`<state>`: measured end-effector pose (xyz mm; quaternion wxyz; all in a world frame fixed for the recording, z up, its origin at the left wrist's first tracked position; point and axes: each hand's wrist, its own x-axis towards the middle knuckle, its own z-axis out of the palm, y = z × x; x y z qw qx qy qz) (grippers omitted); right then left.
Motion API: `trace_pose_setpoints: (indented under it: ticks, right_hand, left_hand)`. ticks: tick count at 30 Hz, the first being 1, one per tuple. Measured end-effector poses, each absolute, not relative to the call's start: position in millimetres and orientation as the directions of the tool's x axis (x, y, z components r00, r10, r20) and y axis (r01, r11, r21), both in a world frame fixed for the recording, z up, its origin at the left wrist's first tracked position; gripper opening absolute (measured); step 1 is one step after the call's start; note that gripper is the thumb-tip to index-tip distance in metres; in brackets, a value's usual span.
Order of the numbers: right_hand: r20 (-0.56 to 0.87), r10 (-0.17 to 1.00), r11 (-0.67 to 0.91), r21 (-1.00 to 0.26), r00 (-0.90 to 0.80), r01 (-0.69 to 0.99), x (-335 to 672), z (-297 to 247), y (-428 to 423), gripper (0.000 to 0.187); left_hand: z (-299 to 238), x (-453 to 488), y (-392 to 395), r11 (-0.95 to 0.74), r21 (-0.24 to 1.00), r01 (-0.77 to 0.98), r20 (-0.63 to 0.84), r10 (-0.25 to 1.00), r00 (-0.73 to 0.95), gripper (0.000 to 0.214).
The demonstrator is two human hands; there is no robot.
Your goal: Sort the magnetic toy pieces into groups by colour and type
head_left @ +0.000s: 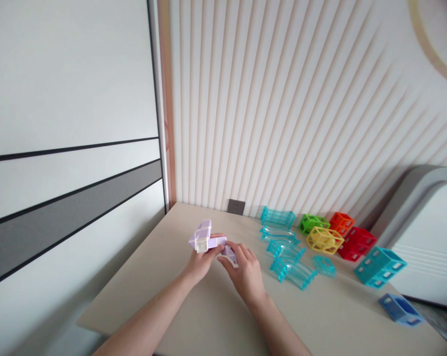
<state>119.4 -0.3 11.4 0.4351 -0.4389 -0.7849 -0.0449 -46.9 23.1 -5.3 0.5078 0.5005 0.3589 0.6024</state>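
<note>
A lilac-and-white snake puzzle (202,236), made of wedge-like segments, is held above the table between my two hands. My left hand (203,262) grips its middle from below, with a blocky bent part standing up at the left. At the right end, the fingers of my right hand (244,269) close on a lilac segment (229,254), the thumb reaching in from below. Parts of the puzzle are hidden behind my fingers. Nearest to my right hand on the table lies a curved translucent teal track piece (293,271).
More teal track pieces (278,216) and a teal ring-like piece (324,266) lie on the table (204,316). Toward the right stand open-sided blocks: green (313,224), yellow (324,240), orange (342,224), red (356,243), teal (380,267) and blue (400,309). A ribbed wall (223,123) rises behind.
</note>
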Motion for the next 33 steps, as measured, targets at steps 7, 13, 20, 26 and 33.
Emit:
trace_pose_setpoints:
  ticks: [7,13,20,26,33]
  right_hand:
    - [0.785,0.594,0.632,-0.319,-0.177,0.706,115,13,-4,0.027]
    - [0.793,0.589,0.654,-0.355,-0.155,0.668,114,12,-6,0.016]
    - [0.769,0.612,0.681,-0.393,-0.185,0.618,118,13,-6,0.015]
    - [0.577,0.804,0.567,-0.668,-0.145,0.482,118,20,-11,0.027]
    - [0.197,0.974,0.206,-0.976,-0.111,0.073,113,21,1,0.051]
  left_hand:
    - [4,-43,15,-0.199,0.916,-0.347,0.253,0.961,0.116,0.039]
    - [0,-43,13,-0.171,0.895,-0.413,0.255,0.954,0.157,0.039]
    - [3,-44,12,-0.19,0.897,-0.399,0.269,0.951,0.153,0.039]
    - [5,-47,17,-0.166,0.932,-0.323,0.217,0.968,0.129,0.041]
    - [1,-51,20,-0.22,0.938,-0.269,0.269,0.95,0.161,0.036]
